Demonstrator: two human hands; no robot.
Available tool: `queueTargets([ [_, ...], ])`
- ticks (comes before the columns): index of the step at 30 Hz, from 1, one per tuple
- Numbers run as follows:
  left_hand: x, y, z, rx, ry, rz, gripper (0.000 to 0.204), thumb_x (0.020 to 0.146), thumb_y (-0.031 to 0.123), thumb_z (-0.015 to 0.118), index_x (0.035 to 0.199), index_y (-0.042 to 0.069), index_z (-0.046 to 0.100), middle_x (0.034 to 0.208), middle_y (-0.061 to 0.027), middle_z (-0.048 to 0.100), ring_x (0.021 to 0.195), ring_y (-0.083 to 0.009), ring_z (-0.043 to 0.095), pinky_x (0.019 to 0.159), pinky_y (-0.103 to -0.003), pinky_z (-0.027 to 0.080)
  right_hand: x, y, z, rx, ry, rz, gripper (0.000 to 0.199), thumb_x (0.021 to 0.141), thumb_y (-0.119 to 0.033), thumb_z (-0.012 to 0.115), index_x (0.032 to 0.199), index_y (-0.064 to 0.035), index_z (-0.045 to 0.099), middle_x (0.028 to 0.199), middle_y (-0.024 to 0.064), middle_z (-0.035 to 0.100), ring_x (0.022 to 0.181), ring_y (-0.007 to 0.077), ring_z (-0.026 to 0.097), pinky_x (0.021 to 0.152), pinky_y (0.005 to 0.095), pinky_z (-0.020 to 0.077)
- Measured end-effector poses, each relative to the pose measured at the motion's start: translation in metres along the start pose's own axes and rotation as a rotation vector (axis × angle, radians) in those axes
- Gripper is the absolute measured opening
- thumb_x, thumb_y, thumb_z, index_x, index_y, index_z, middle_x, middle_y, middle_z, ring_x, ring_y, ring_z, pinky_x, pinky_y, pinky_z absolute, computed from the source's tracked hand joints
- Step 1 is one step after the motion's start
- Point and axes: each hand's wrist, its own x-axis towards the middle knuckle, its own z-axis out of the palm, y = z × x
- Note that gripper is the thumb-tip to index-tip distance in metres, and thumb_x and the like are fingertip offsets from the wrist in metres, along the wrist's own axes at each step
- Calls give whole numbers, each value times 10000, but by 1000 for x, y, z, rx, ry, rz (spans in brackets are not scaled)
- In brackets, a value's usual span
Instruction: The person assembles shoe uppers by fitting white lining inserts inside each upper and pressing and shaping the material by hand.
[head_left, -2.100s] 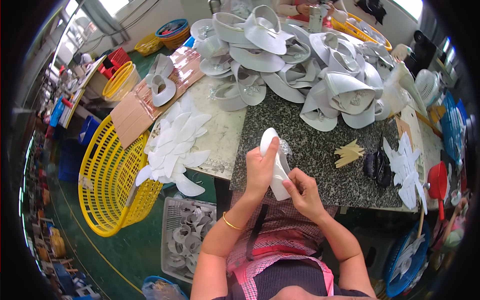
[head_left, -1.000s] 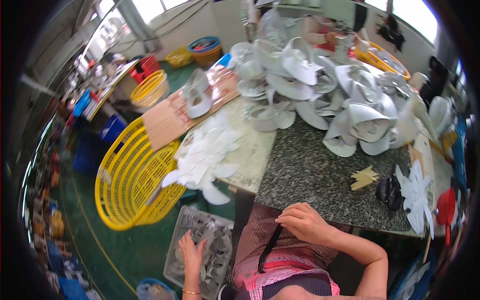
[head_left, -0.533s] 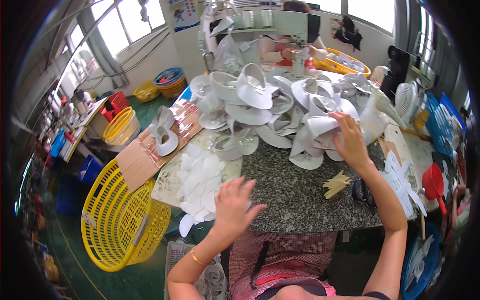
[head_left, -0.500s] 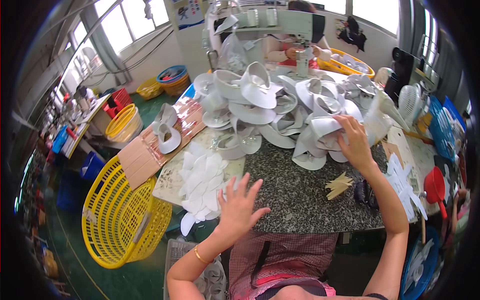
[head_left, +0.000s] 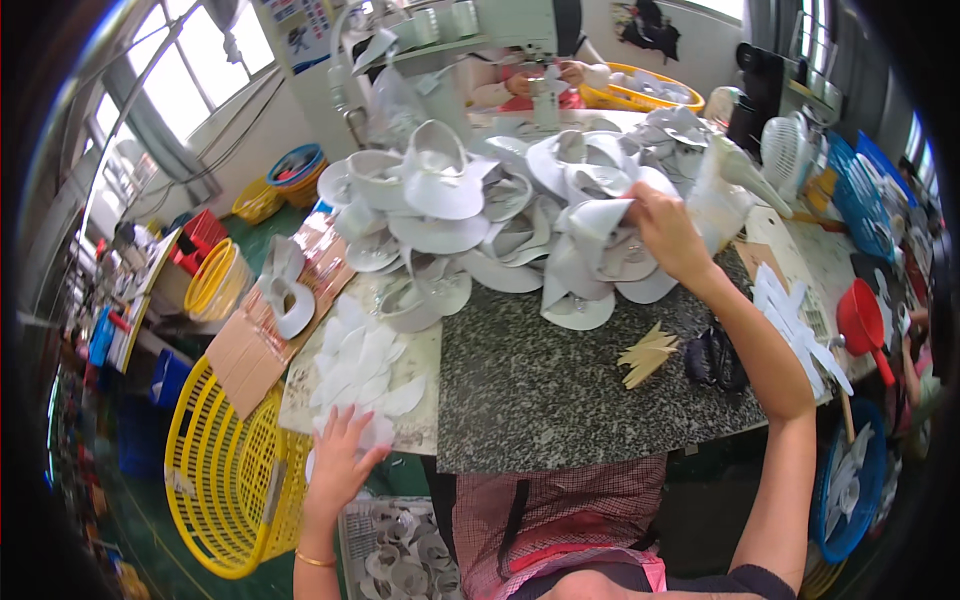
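My right hand (head_left: 668,235) pinches the edge of a white shoe upper (head_left: 595,222) at the front right of a big heap of such uppers (head_left: 445,195). The curved uppers are stacked loosely, and several have shiny ornaments. At the table's left front, my left hand (head_left: 342,458) rests its spread fingers on the lower end of a spread of flat white cut pieces (head_left: 350,355). Its fingers cover part of a piece there; nothing shows gripped in them.
On the dark speckled tabletop (head_left: 540,390) lie pale yellow strips (head_left: 648,355) and a dark bundle (head_left: 712,360). A yellow basket (head_left: 215,480) stands at the left, a crate of uppers (head_left: 400,560) below. Across the table a person works at a sewing machine (head_left: 543,100). A red scoop (head_left: 865,320) lies right.
My left hand has moved left and down from above the tabletop onto the flat white pieces. My right hand has gone from resting on the upper to pinching its edge. The view has shifted.
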Motion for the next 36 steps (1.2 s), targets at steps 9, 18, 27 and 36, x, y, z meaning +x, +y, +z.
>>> queueTargets([
  [9,131,165,3,-453,227,624,905,819,128,804,1563,10,301,1594,-263,340,1488,-421,323,1229,-450,276,-21,-36,-6,-289,-70,-555,526,824,-94,693,1340,-140,600,1310,78,606,1302,242,538,1040,449,441],
  [18,274,250,34,-559,282,935,1058,647,93,895,1548,262,367,1665,-48,284,1410,-346,465,1089,-464,495,-40,-11,-8,-113,19,-597,413,857,-57,666,1260,-136,708,1259,55,699,1217,237,643,1039,424,481],
  [27,278,242,38,-531,167,669,1043,723,36,823,1569,349,299,1676,-42,263,1396,-391,465,1066,-497,517,-88,23,-28,154,599,-50,338,920,94,557,1182,-43,721,1146,107,745,1093,256,707,1027,354,524],
  [36,240,266,34,-254,413,602,1047,732,55,828,1595,287,282,1671,-122,261,1379,-435,481,1058,-530,485,-119,26,-82,1581,717,265,350,1010,-107,609,1337,1,545,1219,147,617,1149,239,622,1069,370,506],
])
